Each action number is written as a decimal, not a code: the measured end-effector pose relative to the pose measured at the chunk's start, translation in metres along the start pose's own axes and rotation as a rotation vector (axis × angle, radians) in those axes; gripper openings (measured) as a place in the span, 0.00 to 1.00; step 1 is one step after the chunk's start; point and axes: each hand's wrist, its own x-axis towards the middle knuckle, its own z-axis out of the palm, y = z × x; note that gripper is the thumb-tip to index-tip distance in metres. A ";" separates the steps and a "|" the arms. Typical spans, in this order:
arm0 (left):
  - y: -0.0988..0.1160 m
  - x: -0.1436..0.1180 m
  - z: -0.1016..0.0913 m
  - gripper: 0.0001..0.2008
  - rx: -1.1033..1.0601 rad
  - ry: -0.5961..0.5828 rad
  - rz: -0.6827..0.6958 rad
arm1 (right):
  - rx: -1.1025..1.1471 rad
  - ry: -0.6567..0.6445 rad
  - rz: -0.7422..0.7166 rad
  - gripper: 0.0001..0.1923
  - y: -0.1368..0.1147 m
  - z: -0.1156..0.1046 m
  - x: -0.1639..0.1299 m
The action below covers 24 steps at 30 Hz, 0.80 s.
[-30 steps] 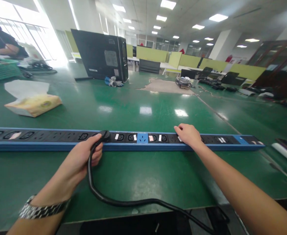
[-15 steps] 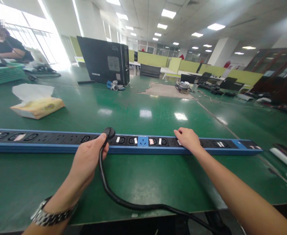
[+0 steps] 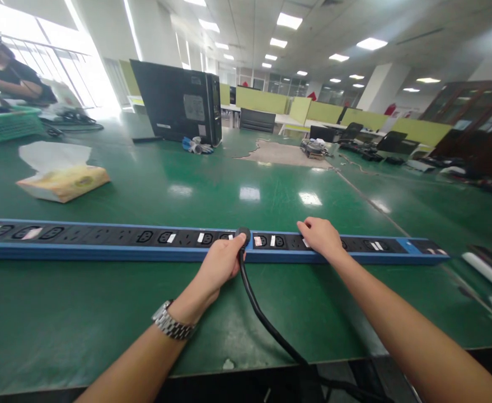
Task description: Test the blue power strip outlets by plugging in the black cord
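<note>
A long blue and black power strip with a row of sockets lies across the green table. Several sockets carry small white or pink stickers. My left hand is closed on a black power plug, held at the blue socket near the strip's middle. Whether its pins are in the socket is hidden. From the plug a thick black cable runs down over the table's front edge. Farther right, my right hand rests on the strip, its fingers curled at the far edge and partly hidden.
On the left are a tissue pack and a green basket, with a person behind it. A black computer tower stands at the back, gloves before it. The table has its front edge close to me.
My left hand has moved right along the strip with the plug, from left of the middle to the blue socket. The cable swung along. My right hand stayed in place.
</note>
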 end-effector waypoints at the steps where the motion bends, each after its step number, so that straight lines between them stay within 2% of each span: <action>1: 0.000 0.000 0.001 0.26 0.003 -0.005 -0.006 | 0.001 -0.001 0.002 0.23 0.000 0.000 0.000; 6: -0.001 -0.002 0.004 0.29 0.105 -0.034 -0.002 | 0.015 -0.005 0.014 0.22 0.002 0.001 0.001; 8: 0.001 0.000 -0.002 0.30 0.196 -0.077 0.020 | 0.006 0.081 -0.015 0.20 0.001 -0.001 -0.002; 10: 0.005 0.004 -0.013 0.32 0.301 -0.108 0.055 | -0.004 0.240 -0.095 0.17 -0.006 -0.006 -0.012; 11: 0.007 0.007 -0.020 0.32 0.357 -0.075 0.099 | 0.012 0.302 -0.139 0.16 -0.013 -0.010 -0.019; 12: 0.009 0.011 -0.027 0.31 0.423 0.007 0.166 | 0.056 0.321 -0.174 0.16 -0.023 -0.013 -0.028; 13: 0.011 0.015 -0.033 0.30 0.501 0.128 0.249 | 0.118 0.296 -0.191 0.18 -0.035 -0.017 -0.038; 15: 0.011 0.025 -0.042 0.24 0.681 0.374 0.443 | 0.279 0.093 -0.176 0.25 -0.063 -0.022 -0.058; 16: 0.010 0.030 -0.044 0.20 0.785 0.439 0.528 | 0.300 -0.010 -0.169 0.28 -0.079 -0.023 -0.068; 17: 0.008 0.034 -0.045 0.18 0.890 0.456 0.587 | 0.298 -0.105 -0.193 0.30 -0.093 -0.022 -0.075; 19: 0.004 0.040 -0.042 0.16 1.076 0.377 0.615 | 0.316 -0.236 -0.242 0.29 -0.116 -0.018 -0.085; 21: 0.000 0.043 -0.038 0.17 1.214 0.276 0.548 | 0.415 -0.310 -0.268 0.24 -0.129 -0.013 -0.088; 24: -0.001 0.042 -0.034 0.20 1.291 0.206 0.468 | 0.708 -0.262 -0.282 0.21 -0.131 -0.017 -0.089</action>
